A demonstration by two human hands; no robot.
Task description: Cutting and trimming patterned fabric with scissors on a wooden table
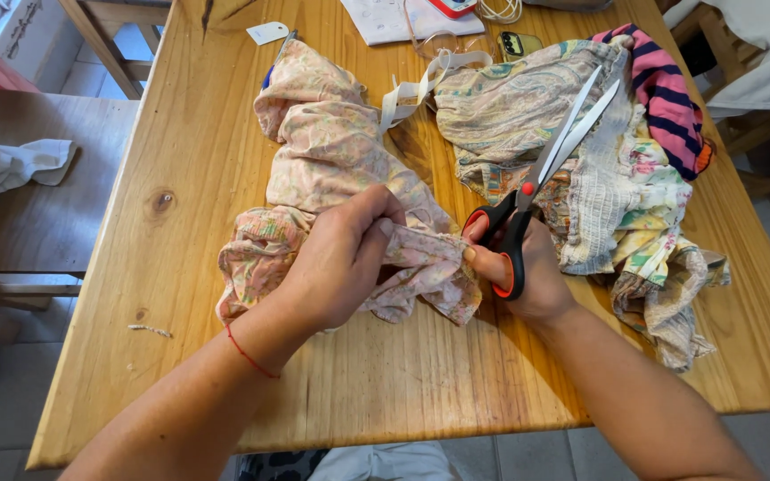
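A wooden table [180, 267] carries a heap of patterned cloth [617, 205] at two o'clock. At centre lies the pink floral garment [331, 151]. The left hand [340, 263] pinches its lower fold with fingers curled tight. The right hand [528, 276], at four o'clock, grips black-and-red scissors [536, 178], blades slightly parted, pointing toward one o'clock.

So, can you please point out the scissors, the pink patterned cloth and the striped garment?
scissors [528, 191]: head view, on the red pivot screw where the blades meet.
pink patterned cloth [331, 151]: head view, on its crumpled middle.
striped garment [670, 98]: head view, on a pink stripe.
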